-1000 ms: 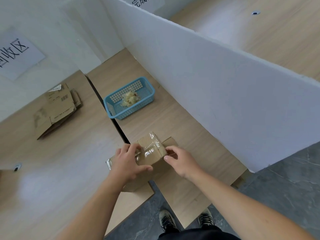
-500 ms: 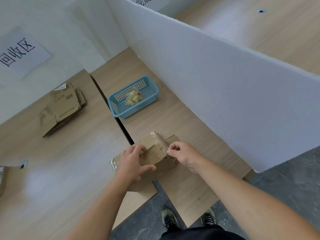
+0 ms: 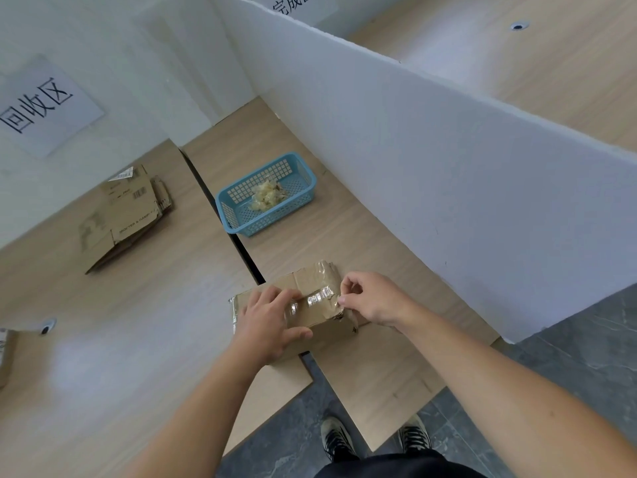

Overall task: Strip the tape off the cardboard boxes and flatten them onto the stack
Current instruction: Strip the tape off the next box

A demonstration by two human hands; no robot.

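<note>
L hand [image 3: 269, 322] holds 1 box [image 3: 310, 278], R hand [image 3: 372, 298] tape [image 3: 317, 300].

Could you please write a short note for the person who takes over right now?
Left hand grips the taped box, steadying it.
Right hand pinches the tape at the box's right end.
Done: flattened stack lies far left; tape scraps sit in the blue basket.
Left: peel this tape, flatten the box, add it to the stack.

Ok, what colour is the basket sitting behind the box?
Light blue: the basket has perforated walls, and it shows best in the head view.
</note>
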